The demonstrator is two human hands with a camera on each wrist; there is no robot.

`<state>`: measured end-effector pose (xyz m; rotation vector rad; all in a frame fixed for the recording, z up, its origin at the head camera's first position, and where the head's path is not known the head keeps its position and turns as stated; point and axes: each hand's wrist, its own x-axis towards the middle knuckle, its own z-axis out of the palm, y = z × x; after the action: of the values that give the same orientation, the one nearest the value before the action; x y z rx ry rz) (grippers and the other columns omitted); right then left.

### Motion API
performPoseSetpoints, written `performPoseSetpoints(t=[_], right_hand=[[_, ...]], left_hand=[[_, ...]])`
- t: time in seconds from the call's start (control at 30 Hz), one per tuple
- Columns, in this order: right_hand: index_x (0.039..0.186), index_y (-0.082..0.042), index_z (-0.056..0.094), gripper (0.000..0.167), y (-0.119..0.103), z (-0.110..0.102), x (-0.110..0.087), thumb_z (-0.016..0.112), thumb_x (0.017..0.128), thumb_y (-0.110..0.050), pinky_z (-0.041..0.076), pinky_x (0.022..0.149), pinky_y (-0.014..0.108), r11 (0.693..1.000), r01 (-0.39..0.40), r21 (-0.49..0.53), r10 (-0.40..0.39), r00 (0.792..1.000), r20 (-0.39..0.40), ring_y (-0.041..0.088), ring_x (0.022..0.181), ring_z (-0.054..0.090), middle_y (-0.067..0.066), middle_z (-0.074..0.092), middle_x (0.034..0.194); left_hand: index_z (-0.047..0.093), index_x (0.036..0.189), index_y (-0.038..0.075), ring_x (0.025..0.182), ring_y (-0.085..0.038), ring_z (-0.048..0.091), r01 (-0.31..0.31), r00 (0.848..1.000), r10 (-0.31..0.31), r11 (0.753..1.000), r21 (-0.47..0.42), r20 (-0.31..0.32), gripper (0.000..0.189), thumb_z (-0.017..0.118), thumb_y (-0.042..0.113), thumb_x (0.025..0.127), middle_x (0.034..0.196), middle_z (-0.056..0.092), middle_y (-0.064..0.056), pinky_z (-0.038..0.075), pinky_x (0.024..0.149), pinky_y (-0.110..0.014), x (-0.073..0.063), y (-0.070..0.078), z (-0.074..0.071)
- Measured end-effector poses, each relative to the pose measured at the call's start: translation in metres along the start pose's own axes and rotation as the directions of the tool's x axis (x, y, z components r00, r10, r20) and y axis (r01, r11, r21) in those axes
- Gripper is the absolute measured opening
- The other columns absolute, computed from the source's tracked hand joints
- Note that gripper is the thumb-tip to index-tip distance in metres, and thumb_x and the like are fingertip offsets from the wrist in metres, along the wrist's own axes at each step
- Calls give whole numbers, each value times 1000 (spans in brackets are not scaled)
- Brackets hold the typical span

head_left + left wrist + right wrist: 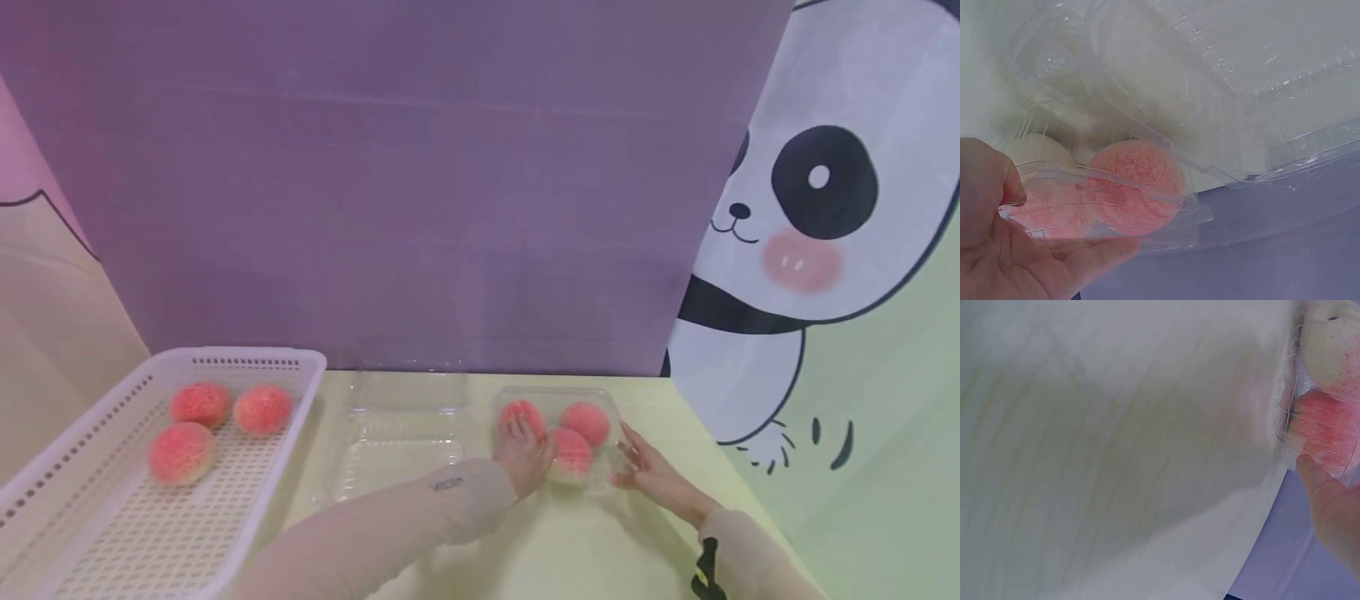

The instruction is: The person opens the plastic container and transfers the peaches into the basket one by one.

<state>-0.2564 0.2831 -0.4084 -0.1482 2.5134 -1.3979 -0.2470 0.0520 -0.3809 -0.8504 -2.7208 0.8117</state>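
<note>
A clear plastic clamshell box (611,479) with its lid down holds three pink-and-cream peaches (585,425). My left hand (525,457) rests over the left part of this box, its fingers lying on the lid; in the left wrist view a peach (1135,187) shows through the plastic beside the fingers. At the box's right side, my right hand (656,477) has its fingers stretched along the edge. The right wrist view shows a fingertip against the plastic by a peach (1322,431); the other fingers are mostly cut off there.
To the left, a white plastic basket (258,508) holds three more peaches (182,454). Another clear clamshell box (405,417) stands with its lid raised between the basket and the filled box. A purple panel (420,208) rises behind the pale tabletop (570,542).
</note>
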Motion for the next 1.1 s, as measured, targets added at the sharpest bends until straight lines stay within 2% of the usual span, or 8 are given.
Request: performPoseSetpoints(t=[0.2,0.47,0.6,0.7,0.73,0.83,0.9,1.1], right_hand=[[147,-5,-1,93,1,2,-1,64,80,-8,21,105,61,1000,0,-12,0,1000,-5,46,134,12,31,12,146],[147,-6,-2,94,1,5,1,64,80,-9,20,104,62,1000,2,-21,-2,1000,7,46,134,13,31,12,147],[146,-5,-5,94,0,4,1,63,82,-12,20,104,62,999,-2,-34,2,1000,11,46,134,13,31,12,147],[146,-5,-7,94,-1,2,1,63,83,-15,20,104,63,999,-19,-30,19,1000,1,46,134,12,30,13,147],[146,-4,-7,94,-1,1,1,63,84,-15,20,104,63,999,-22,-25,22,1000,-1,46,134,12,30,13,147],[146,-6,-8,94,1,-1,0,62,84,-16,19,104,63,999,-27,-21,27,1000,7,46,135,11,30,12,147],[146,-5,-9,94,3,-2,1,62,84,-16,19,103,64,1000,-14,-22,15,1000,13,47,135,10,31,11,147],[146,-5,-9,95,4,-2,1,62,84,-15,17,103,64,1000,19,-21,-19,1000,18,47,134,9,32,9,147]], left_hand=[[35,138,26,119,-28,51,0,999,0,1000,0,35,40,32,30,99,132,50,-15,43,98,-40,-1,2,0],[34,138,25,119,-29,51,-5,999,5,1000,4,46,40,32,31,99,132,50,-16,43,98,-40,-3,2,3],[41,135,25,107,-27,59,-6,997,10,999,45,-79,38,35,28,98,122,58,-15,50,89,-35,-2,-3,-3],[42,135,26,102,-24,61,-6,993,13,998,63,-121,38,37,27,97,118,59,-12,52,86,-31,-1,-6,-11],[40,136,25,103,-25,60,-9,994,14,999,46,-107,39,37,26,97,120,58,-13,51,87,-31,0,-7,-14],[33,139,26,112,-24,56,-29,1000,29,999,45,2,42,34,28,98,127,53,-11,46,95,-32,-1,-6,-20],[30,141,26,115,-23,53,-33,999,31,998,48,40,43,33,28,98,130,51,-11,44,97,-32,-2,-6,-23],[29,142,28,116,-22,53,-32,999,28,995,91,43,43,31,29,99,131,50,-10,44,98,-31,-5,-5,-21]])
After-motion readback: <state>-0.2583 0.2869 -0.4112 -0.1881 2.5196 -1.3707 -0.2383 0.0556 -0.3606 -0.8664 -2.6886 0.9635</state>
